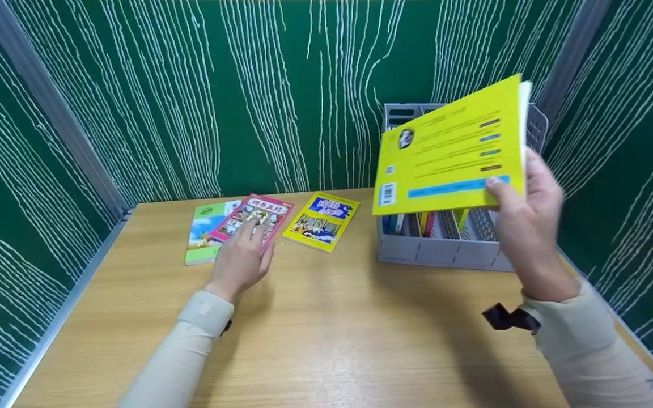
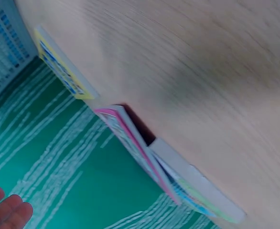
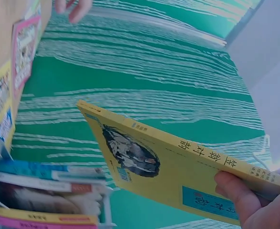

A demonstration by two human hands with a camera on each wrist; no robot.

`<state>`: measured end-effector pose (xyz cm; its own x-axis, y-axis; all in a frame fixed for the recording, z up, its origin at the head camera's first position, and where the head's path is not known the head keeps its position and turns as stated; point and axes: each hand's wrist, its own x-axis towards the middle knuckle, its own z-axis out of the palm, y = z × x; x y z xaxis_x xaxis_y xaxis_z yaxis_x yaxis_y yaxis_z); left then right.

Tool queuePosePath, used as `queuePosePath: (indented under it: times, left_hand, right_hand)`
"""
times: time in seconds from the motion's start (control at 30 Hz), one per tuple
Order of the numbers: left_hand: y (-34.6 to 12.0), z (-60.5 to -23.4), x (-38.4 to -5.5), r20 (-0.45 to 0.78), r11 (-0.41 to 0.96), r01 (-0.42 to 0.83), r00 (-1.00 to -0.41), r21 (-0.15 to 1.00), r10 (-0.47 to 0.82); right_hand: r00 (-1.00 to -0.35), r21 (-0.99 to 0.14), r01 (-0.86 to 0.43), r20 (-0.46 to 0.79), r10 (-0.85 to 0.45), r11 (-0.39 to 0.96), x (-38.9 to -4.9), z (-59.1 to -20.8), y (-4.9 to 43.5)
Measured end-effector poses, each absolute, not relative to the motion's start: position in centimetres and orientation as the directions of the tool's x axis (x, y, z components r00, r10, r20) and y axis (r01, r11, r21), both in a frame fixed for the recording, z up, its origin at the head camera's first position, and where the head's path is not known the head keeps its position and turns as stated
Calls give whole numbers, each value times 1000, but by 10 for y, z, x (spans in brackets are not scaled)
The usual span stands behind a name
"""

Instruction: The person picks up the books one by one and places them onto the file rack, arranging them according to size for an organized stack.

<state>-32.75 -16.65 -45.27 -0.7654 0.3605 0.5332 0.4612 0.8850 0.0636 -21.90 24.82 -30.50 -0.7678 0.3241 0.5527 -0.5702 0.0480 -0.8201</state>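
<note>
My right hand (image 1: 530, 226) grips a yellow book (image 1: 445, 153) by one edge, thumb on the back cover, in front of and above a grey slotted book organizer (image 1: 445, 252). The right wrist view shows that book's spine (image 3: 188, 145) and front cover, with an oval picture and a blue title block. Over the pink book (image 1: 278, 209) hangs my left hand (image 1: 241, 258), fingers extended and holding nothing. In the left wrist view its fingertips (image 2: 11, 212) are apart from the books. The pink book lies partly on a green book (image 1: 199, 241). Nearby lies a yellow comic-style book (image 1: 322, 222).
Several thin books (image 3: 49, 200) stand upright in the organizer, partly hidden behind the held book. A wooden table (image 1: 315, 340) carries everything. Green walls (image 1: 179, 85) with white streaks enclose its back and sides, joined by grey corner posts (image 1: 54, 90).
</note>
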Motion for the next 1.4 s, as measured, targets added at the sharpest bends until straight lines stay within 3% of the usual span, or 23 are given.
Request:
queuePosePath:
  times: [0.3, 0.53, 0.77, 1.03, 1.4]
  left_hand:
    - [-183, -460, -344, 400, 938, 324, -881, 126, 251]
    - [-198, -465, -356, 314, 956, 244, -931, 163, 184]
    - [-211, -474, -365, 161, 970, 132, -982, 203, 100]
    - [-217, -488, -372, 75, 972, 104, -993, 213, 90]
    - [-221, -499, -373, 1, 966, 75, -997, 246, 77]
  right_hand:
    - [-641, -756, -636, 631, 438, 158, -205, -288, 271]
    - [-548, -711, -457, 698, 461, 534, -198, -283, 286]
    - [-515, -685, -400, 718, 468, 610, -197, -280, 299]
    - [-549, -673, -352, 711, 439, 650, -206, -290, 306]
    - [-735, -719, -294, 591, 331, 630, -232, -313, 307]
